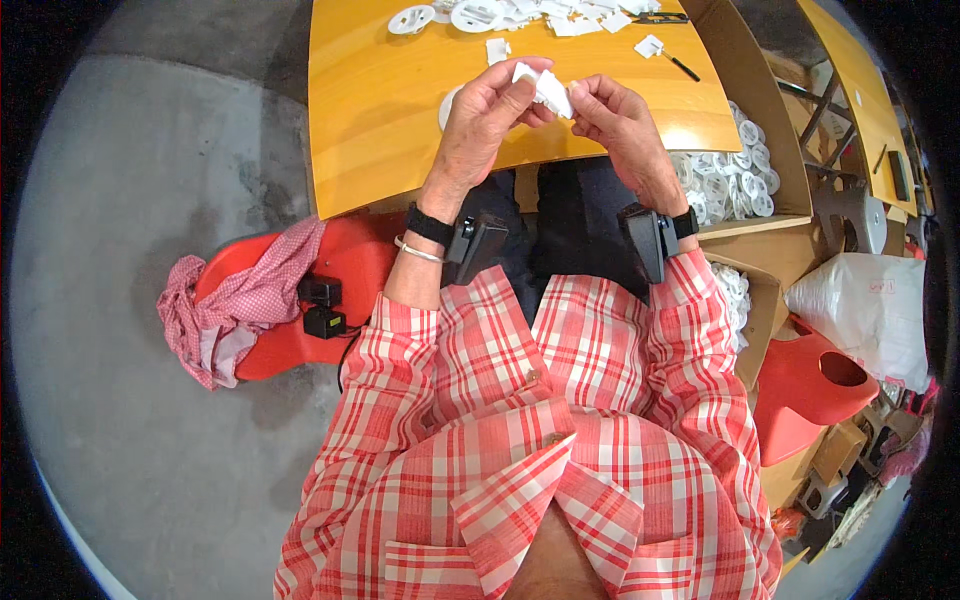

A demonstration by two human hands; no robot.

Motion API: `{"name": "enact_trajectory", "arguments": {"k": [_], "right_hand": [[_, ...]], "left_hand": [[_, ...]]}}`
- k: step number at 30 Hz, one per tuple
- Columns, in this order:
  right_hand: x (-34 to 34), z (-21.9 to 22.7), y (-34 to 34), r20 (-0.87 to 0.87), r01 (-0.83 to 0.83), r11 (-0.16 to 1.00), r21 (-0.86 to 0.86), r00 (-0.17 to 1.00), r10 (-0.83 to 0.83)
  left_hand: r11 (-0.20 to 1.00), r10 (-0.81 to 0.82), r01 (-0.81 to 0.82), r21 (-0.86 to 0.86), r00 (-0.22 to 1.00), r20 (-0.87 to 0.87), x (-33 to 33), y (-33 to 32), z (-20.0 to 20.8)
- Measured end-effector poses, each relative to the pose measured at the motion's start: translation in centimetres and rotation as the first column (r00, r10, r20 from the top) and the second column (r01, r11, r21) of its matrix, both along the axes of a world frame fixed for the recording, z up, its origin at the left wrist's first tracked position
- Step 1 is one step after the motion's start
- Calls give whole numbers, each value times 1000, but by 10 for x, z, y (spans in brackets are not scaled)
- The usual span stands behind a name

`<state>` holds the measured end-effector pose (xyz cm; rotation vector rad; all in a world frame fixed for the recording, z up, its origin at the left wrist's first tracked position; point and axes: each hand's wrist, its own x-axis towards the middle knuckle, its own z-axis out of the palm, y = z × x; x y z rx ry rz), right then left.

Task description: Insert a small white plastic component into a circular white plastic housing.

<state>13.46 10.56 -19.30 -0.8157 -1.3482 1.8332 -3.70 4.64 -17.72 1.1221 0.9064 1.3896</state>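
Observation:
Above the near edge of the yellow table (pixel 380 120), both hands meet at a small white plastic part (pixel 548 92). My left hand (pixel 488 108) grips it between thumb and fingers. At its right end, my right hand (pixel 612 112) pinches the same part with thumb and forefinger. Just left of my left wrist, a round white disc (pixel 449 108) lies partly hidden on the table. Beyond my left hand is a small white square piece (pixel 497 50). The exact shape of the held part is partly covered by my fingers.
White plastic pieces (pixel 520 14) lie heaped at the table's far side, beside black-handled pliers (pixel 662 18) and a dark-handled tool (pixel 682 66). A cardboard box (pixel 790 190) holds round white parts at the right. A red chair (pixel 290 340) with cloth stands left; a red stool (pixel 800 390) stands right.

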Motion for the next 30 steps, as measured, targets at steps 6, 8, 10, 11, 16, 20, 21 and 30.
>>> {"name": "enact_trajectory", "arguments": {"k": [6,8,10,11,16,20,21,30], "right_hand": [[-7,-3,-4,-80,81,988,129,994,-71],[-8,-4,-4,-97,152,980,126,985,-140],[-4,-1,-1,-71,119,992,37,991,-117],[-2,-1,1,-50,85,995,-53,995,-87],[8,-11,8,-42,182,967,-175,980,-192],[11,-27,11,21,161,968,-193,987,-160],[11,-29,12,22,162,968,-192,987,-161],[9,-27,10,25,234,964,-128,972,-233]], "left_hand": [[997,-49,53,-62,997,51,-3,1,-4],[996,-49,57,-71,992,116,-3,1,-7],[996,-16,19,-83,999,35,-1,0,-8],[996,-19,22,-84,999,36,-2,1,-9],[978,30,-59,-201,990,-141,-15,25,-17],[935,46,-146,-324,954,-296,-24,51,-23],[935,65,-182,-304,932,-356,-25,55,-22],[911,277,-412,-11,632,-724,-56,31,-5]]}}
